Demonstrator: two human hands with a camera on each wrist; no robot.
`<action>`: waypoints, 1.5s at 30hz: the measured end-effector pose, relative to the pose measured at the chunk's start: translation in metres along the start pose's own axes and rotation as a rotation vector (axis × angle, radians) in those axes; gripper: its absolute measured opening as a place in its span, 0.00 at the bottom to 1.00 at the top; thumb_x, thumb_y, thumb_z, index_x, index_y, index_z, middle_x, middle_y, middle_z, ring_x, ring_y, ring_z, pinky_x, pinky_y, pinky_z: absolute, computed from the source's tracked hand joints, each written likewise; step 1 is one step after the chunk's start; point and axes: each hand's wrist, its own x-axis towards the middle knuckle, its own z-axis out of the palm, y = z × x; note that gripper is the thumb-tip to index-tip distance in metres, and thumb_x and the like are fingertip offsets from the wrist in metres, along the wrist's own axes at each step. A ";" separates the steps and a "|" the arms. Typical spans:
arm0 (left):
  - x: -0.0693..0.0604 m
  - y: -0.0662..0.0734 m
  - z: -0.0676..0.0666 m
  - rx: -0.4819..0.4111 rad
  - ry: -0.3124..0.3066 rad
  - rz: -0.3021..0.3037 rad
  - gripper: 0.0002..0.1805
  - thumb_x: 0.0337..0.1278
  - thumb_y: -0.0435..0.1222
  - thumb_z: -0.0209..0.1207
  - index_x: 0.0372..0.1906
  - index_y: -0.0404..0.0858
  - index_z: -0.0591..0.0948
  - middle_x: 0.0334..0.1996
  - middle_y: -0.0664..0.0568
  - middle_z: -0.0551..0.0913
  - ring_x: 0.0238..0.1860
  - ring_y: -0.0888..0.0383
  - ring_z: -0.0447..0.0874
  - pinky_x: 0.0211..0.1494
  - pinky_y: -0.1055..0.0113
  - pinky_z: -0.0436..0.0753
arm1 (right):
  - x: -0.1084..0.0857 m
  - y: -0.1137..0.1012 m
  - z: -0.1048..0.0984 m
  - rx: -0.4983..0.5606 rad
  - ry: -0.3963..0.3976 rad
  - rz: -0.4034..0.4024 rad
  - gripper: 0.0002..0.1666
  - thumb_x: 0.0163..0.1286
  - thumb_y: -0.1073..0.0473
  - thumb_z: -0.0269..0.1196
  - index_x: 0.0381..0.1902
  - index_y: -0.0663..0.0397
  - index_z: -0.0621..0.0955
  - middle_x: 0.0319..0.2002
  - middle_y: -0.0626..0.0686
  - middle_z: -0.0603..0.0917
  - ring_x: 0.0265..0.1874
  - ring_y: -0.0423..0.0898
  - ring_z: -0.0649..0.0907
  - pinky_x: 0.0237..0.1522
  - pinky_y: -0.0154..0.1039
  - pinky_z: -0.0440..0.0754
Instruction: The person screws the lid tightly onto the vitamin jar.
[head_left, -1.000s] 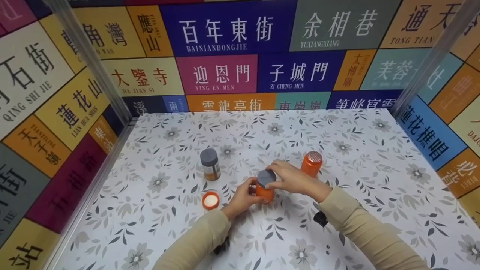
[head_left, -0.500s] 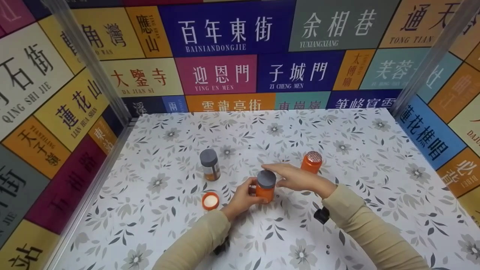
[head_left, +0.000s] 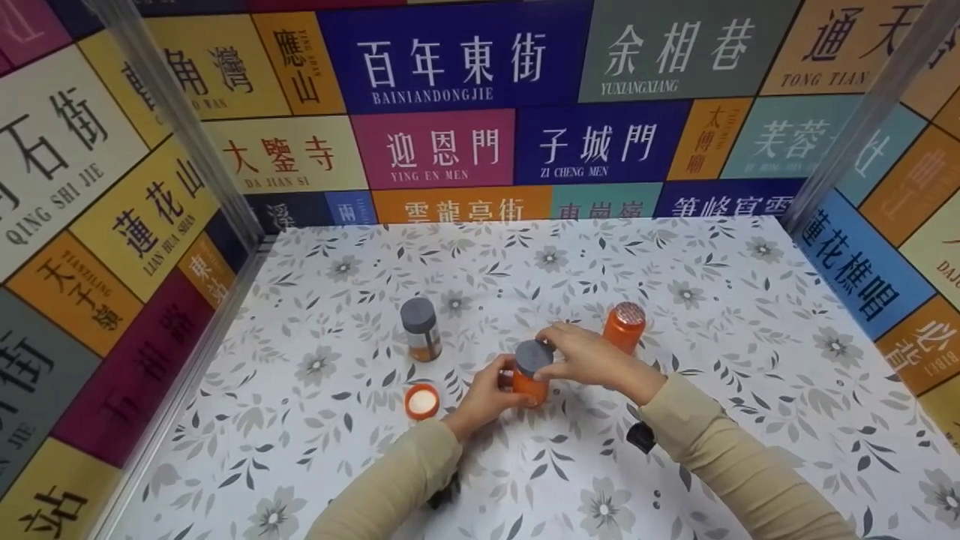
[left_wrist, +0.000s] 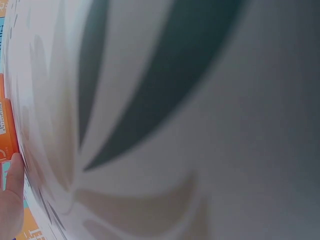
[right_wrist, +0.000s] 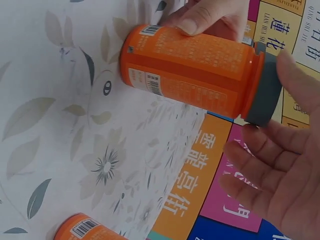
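Note:
An orange bottle (head_left: 531, 390) with a grey screw cap (head_left: 532, 356) stands upright on the table. My left hand (head_left: 486, 394) holds its body low down, thumb on the near side. My right hand (head_left: 592, 361) pinches the grey cap between thumb and fingers. In the right wrist view, printed text and barcodes show on the orange bottle (right_wrist: 185, 75), and the thumb and a fingertip meet opposite edges of the cap (right_wrist: 265, 92). The left wrist view catches only part of the left hand (left_wrist: 12, 200) touching the bottle's orange side (left_wrist: 7, 132).
Left of the hands stands a second bottle (head_left: 421, 331) with a grey cap. Nearer lies an orange lid (head_left: 422, 402), its white inside facing up. Behind the right hand stands an orange bottle (head_left: 624, 330) with a shiny top. Lettered panels (head_left: 435, 150) wall the flower-patterned table (head_left: 675, 262).
Half a second ago my right fingers were loosened off the grey cap; now they are back on it. My left hand and the bottle have stayed in place.

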 end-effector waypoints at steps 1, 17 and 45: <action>0.000 0.000 0.000 0.002 -0.001 0.002 0.30 0.42 0.31 0.67 0.55 0.36 0.71 0.47 0.44 0.76 0.45 0.50 0.78 0.50 0.57 0.77 | 0.000 0.000 0.001 -0.007 0.014 0.010 0.32 0.52 0.43 0.67 0.47 0.59 0.75 0.41 0.54 0.79 0.37 0.47 0.77 0.38 0.40 0.76; 0.001 -0.005 0.001 -0.037 -0.004 0.019 0.31 0.41 0.30 0.68 0.55 0.35 0.70 0.47 0.42 0.75 0.45 0.48 0.79 0.48 0.58 0.78 | -0.004 0.003 -0.012 0.166 -0.114 -0.139 0.27 0.58 0.67 0.62 0.56 0.62 0.68 0.60 0.63 0.68 0.61 0.59 0.66 0.61 0.55 0.63; 0.002 -0.005 0.001 -0.009 -0.011 -0.017 0.30 0.42 0.32 0.68 0.55 0.38 0.70 0.49 0.45 0.75 0.46 0.50 0.78 0.50 0.61 0.78 | 0.000 -0.001 -0.006 0.060 -0.022 -0.003 0.36 0.56 0.43 0.64 0.56 0.61 0.71 0.54 0.60 0.73 0.53 0.55 0.72 0.55 0.51 0.70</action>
